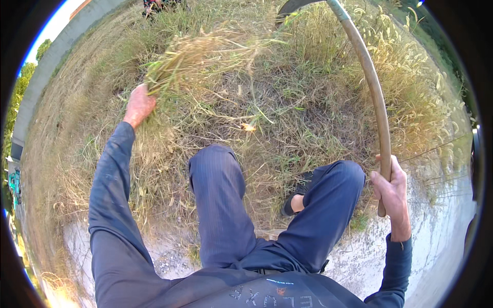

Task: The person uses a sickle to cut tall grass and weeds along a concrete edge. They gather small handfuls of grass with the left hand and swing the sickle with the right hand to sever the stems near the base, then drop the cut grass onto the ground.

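A loose bundle of cut grass [185,63] is gripped in my left hand [140,106], out to the left, its blurred stalks trailing to the right. My right hand [392,186] is closed around the lower end of a sickle's long curved wooden handle [369,73]. At the top of the picture the dark sickle blade [294,8] points left, partly cut off by the frame; a green strand lies across it. Between my hands, short stubble and loose cut stalks [269,96] cover the ground, with a yellowish leaf [248,127] among them.
Standing grass with seed heads [400,50] grows at the right. Pale concrete [366,254] lies beside and behind my bent legs [219,200]. Another person [163,5] is partly visible at the top. A grey wall or paved strip [46,84] runs along the left.
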### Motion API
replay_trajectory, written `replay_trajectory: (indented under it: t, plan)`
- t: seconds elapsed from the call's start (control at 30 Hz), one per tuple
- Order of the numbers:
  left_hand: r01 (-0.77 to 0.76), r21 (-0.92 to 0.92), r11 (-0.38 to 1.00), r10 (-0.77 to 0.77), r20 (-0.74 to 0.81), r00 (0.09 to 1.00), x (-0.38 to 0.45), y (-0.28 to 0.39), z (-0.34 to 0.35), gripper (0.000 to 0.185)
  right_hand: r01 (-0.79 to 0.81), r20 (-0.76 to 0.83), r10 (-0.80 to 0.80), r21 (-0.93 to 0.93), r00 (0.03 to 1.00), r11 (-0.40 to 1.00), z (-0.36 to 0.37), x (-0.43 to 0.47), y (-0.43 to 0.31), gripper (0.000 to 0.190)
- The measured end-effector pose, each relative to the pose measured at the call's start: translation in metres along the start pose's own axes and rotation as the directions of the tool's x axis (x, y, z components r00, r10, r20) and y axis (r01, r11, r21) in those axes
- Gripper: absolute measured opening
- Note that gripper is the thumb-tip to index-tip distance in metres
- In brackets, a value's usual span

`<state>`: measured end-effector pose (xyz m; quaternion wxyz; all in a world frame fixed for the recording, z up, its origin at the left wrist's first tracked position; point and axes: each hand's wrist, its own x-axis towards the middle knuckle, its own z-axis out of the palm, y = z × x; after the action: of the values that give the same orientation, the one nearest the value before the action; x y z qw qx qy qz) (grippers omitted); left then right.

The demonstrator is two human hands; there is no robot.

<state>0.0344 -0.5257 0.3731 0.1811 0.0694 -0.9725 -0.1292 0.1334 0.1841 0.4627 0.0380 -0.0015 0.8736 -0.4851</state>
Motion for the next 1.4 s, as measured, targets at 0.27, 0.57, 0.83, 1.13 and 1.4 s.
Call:
replay_trajectory:
  t: [0.27,0.57,0.83,1.13,1.4]
  plan:
    - [0.333,-0.497,0.802,-0.460,-0.157,0.874,-0.120,-0.177,-0.091,0.017,-0.038,0.006,0.038,0.068,0.999,0.997,0.017,-0.013,-0.002,0.042]
    - [0.610,-0.429,0.666,-0.742,-0.462,0.485,-0.219,-0.327,-0.222,0.033,-0.054,-0.007,0.054,-0.004,0.999,0.999,0.018,-0.020,0.008,0.039]
    - [0.889,-0.228,0.397,-0.918,-0.077,0.390,-0.277,-0.326,-0.248,0.082,-0.052,-0.019,0.051,-0.047,0.999,0.998,0.021,-0.029,-0.006,0.041]
    - [0.359,0.328,0.874,-0.435,0.196,0.879,-0.223,-0.194,-0.102,0.067,-0.072,0.003,0.072,-0.044,0.997,0.996,0.011,-0.033,-0.005,0.039]
    - [0.410,-0.069,0.909,-0.362,0.354,0.862,-0.188,-0.050,0.066,0.061,-0.147,-0.041,0.144,-0.063,0.989,0.987,0.009,-0.010,0.022,0.039]
